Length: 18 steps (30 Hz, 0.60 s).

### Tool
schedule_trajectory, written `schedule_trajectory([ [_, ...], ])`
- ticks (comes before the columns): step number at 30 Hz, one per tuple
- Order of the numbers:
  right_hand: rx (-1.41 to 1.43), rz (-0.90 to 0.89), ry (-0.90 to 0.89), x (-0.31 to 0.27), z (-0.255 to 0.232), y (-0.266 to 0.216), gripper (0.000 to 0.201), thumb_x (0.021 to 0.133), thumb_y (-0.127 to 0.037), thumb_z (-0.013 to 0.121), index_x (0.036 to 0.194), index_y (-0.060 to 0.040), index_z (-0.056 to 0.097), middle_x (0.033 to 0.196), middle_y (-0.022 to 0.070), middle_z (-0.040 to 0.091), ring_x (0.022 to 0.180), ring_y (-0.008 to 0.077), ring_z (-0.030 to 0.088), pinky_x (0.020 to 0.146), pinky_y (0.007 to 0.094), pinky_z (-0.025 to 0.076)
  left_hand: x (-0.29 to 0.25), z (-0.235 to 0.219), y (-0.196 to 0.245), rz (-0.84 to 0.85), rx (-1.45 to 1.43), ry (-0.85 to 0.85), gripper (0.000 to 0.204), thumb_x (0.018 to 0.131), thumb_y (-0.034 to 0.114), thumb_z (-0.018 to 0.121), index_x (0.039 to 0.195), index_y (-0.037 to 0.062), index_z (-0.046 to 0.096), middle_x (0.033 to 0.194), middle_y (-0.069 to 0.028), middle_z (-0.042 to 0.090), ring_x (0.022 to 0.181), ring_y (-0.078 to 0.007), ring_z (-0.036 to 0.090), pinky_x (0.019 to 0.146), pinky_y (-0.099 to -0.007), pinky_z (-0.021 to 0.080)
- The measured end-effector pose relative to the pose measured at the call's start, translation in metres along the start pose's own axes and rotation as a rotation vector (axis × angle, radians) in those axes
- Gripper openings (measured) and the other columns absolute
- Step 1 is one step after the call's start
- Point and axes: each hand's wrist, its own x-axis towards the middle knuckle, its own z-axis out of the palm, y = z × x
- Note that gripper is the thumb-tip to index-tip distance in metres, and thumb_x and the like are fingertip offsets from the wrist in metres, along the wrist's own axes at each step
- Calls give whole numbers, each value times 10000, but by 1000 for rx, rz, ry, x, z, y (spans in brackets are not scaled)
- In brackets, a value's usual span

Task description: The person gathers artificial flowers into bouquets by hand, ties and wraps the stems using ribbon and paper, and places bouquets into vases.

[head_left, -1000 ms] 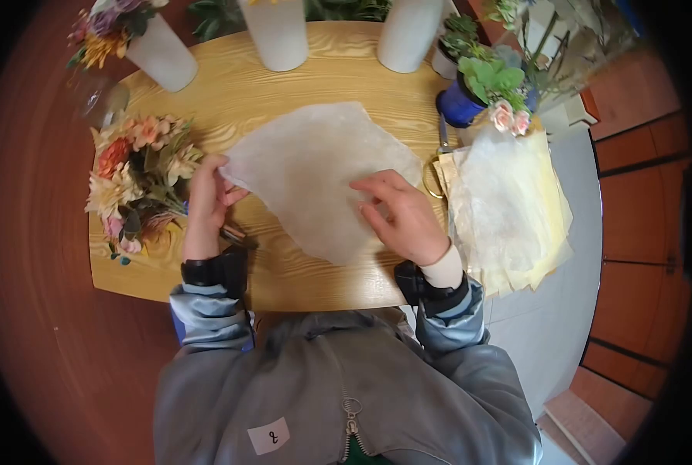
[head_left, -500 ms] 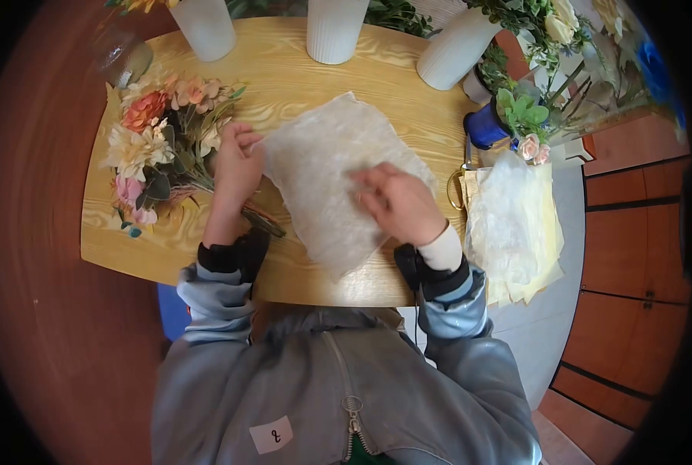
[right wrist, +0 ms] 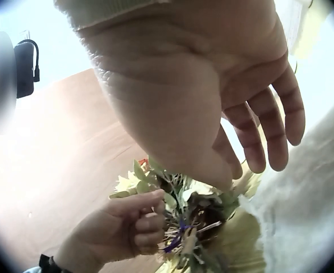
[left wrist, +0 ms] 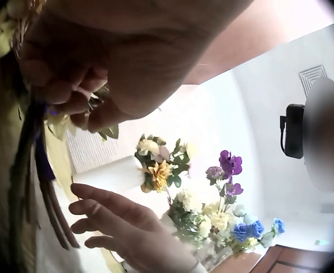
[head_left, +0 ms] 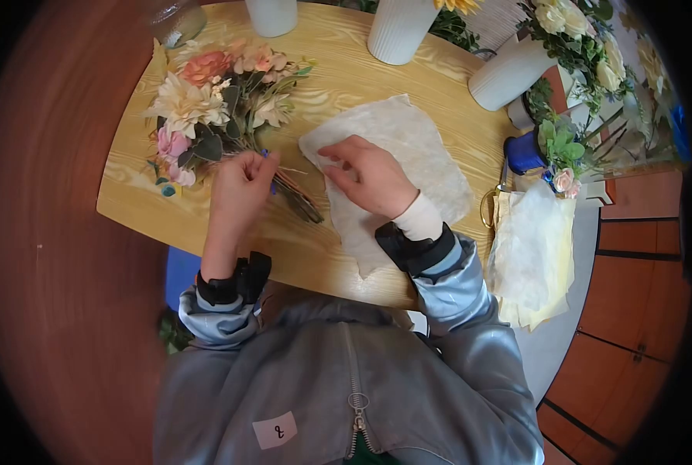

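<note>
A bouquet of peach, cream and pink flowers [head_left: 191,105] lies at the left of the wooden table, its stems tied with blue ribbon [right wrist: 175,242]. My left hand [head_left: 237,186] is over the tied stems [left wrist: 56,213], fingers curled and fingertips right at the ribbon; I cannot tell whether they pinch it. My right hand [head_left: 373,177] is over a sheet of thin whitish wrapping paper [head_left: 431,167], with fingers loosely bent and nothing in them. The sheet lies flat to the right of the stems, its left corner under the right fingers in the head view.
At the table's right edge lie a stack of white and yellowish sheets [head_left: 532,256] and scissors with a gold handle [head_left: 486,209]. Behind them stands a blue pot [head_left: 524,157]. White vases [head_left: 396,35] line the back, and a clear glass jar [head_left: 179,23] stands at the far left.
My left hand has let go of the sheet's left corner and moved to the bouquet stems. The right hand has shifted left across the sheet. The head view has turned, shifting the scene.
</note>
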Motion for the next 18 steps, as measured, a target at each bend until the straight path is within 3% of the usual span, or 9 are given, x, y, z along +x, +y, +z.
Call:
schedule_trajectory([
  [3, 37, -67, -24, 14, 14, -13, 252, 761, -226, 531, 933, -46, 570, 800, 152, 536, 777, 328, 521, 675, 390, 422, -3, -9, -8, -118, 258, -38, 403, 766, 327, 593, 543, 6, 497, 489, -28, 460, 449, -79, 442, 442, -242, 347],
  [7, -55, -104, -109, 25, 29, -27, 294, 793, -243, 513, 985, -24, 548, 818, 179, 537, 757, 318, 529, 663, 374, 425, 10, -3, -33, -225, 85, -61, 375, 761, 380, 600, 587, 60, 512, 522, 27, 480, 450, -59, 420, 442, -196, 326],
  [9, -19, -97, -119, 27, 41, -25, 277, 777, -243, 517, 950, -29, 553, 782, 176, 538, 749, 333, 524, 661, 395, 420, 11, 3, -36, -303, -509, -86, 337, 749, 342, 618, 679, 17, 566, 513, 9, 489, 443, -128, 450, 451, -277, 373],
  [13, -8, -79, -118, 28, 52, -21, 261, 760, -244, 527, 922, -42, 556, 750, 173, 549, 725, 353, 529, 645, 423, 421, 17, 10, -43, -369, -844, -190, 235, 759, 277, 614, 769, 46, 569, 608, 8, 535, 538, -138, 495, 513, -277, 402],
  [15, 13, -57, -135, 26, 52, -25, 272, 760, -235, 535, 954, -45, 552, 762, 170, 557, 718, 342, 538, 633, 406, 427, 18, 18, -33, -436, -1294, -137, 152, 774, 192, 588, 752, 51, 537, 678, -21, 535, 630, -140, 512, 569, -262, 408],
  [18, 41, -29, -136, 22, 53, -30, 286, 758, -220, 547, 990, -54, 549, 769, 169, 567, 705, 333, 551, 617, 389, 436, 22, 15, -19, -429, -1405, -100, 111, 775, 133, 562, 753, 39, 507, 709, -36, 517, 684, -158, 515, 613, -263, 409],
])
